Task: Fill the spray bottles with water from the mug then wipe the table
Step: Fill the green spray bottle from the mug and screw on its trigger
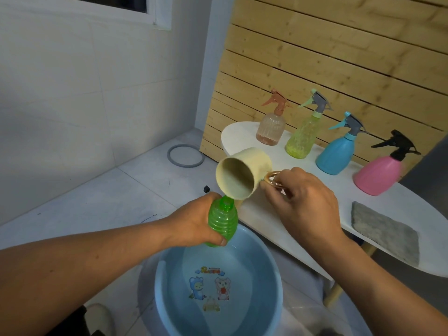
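My left hand (196, 221) grips a green ribbed spray bottle (223, 220) with no spray head, held upright over the blue basin (271, 267). My right hand (305, 200) pinches the gold handle of a cream mug (240, 174), tipped steeply so its rim sits over the bottle's open neck. On the white table (315, 190) stand a peach bottle (271, 124), a yellow-green bottle (303, 134), a blue bottle (337, 154) and a pink bottle (378, 175), all with spray heads on. A grey cloth (385, 231) lies flat on the table's right end.
The basin holds water and sits on the floor below the table's near edge. A grey ring (185, 156) lies on the tiled floor to the left. A wooden slat panel (327, 57) stands behind the table. My shoe (99, 318) shows at bottom left.
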